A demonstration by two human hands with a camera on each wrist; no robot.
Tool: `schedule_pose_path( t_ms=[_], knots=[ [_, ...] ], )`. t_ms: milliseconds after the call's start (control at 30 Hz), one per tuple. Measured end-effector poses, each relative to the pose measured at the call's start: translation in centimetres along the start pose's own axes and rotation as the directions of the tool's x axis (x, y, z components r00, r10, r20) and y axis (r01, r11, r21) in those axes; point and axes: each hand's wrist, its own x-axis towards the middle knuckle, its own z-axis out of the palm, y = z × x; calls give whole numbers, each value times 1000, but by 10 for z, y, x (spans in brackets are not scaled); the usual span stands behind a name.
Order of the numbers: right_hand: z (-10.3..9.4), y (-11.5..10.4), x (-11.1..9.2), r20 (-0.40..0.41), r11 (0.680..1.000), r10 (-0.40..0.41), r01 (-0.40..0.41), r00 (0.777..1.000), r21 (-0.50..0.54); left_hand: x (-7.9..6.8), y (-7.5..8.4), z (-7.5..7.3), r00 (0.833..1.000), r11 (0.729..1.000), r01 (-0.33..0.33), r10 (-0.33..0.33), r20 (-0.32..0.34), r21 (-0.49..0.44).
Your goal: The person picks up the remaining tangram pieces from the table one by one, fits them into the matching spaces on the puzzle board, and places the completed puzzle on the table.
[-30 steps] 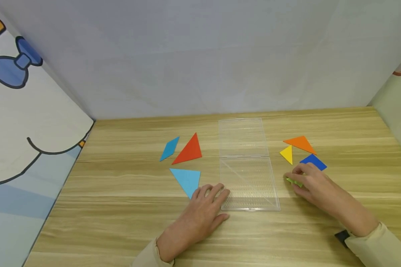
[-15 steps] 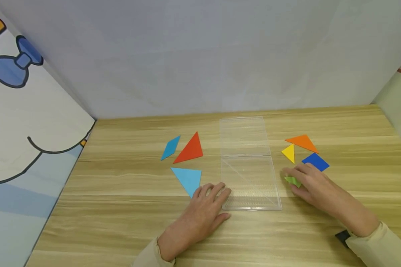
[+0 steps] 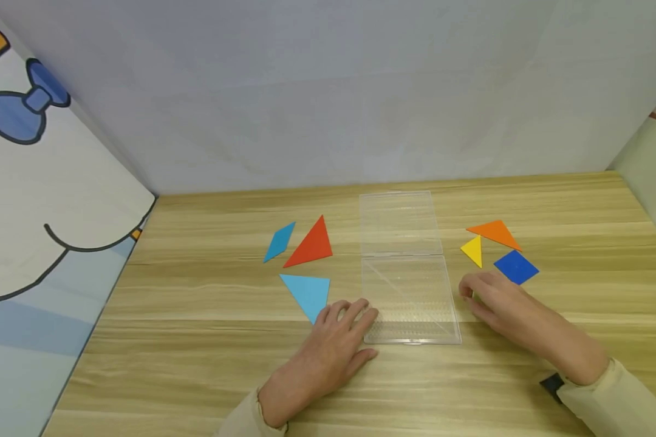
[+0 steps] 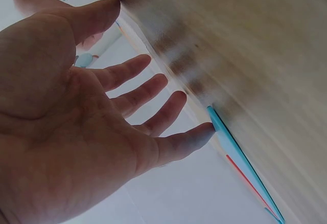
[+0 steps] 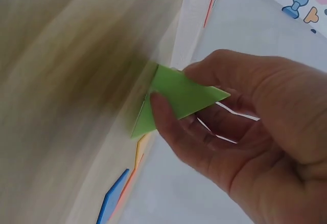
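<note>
My right hand (image 3: pixel 505 306) pinches a small green triangle (image 5: pixel 181 97) between thumb and fingers. In the head view the hand covers that piece; it is just right of a clear plastic case (image 3: pixel 401 224) that lies unfolded on the table. My left hand (image 3: pixel 333 349) rests on the table with relaxed, spread fingers, its fingertips at the case's lower left edge. Its little finger is right at the tip of a light blue triangle (image 3: pixel 308 294). In the left wrist view the palm (image 4: pixel 66 127) shows nothing held.
A red triangle (image 3: pixel 313 244) and a blue parallelogram (image 3: pixel 279 241) lie left of the case. To its right are an orange triangle (image 3: pixel 497 233), a yellow triangle (image 3: pixel 473 250) and a dark blue square (image 3: pixel 516 267). A pale wall (image 3: pixel 361 97) stands behind the wooden table (image 3: pixel 169 364).
The right hand has taken up the green triangle and turned, so the piece no longer shows in the head view and the dark blue square is uncovered. The left hand keeps its place.
</note>
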Motion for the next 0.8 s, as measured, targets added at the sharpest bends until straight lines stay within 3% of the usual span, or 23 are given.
schedule_pose_path(
  t_ms=[300,800],
  knots=[
    [1,-3,6,59,998,-29,26,998,52,0,1,0,1000,1000,13,-13,10,11],
    [3,-8,10,126,987,30,-50,992,155,0,2,1,999,1000,27,-28,16,15]
  ],
)
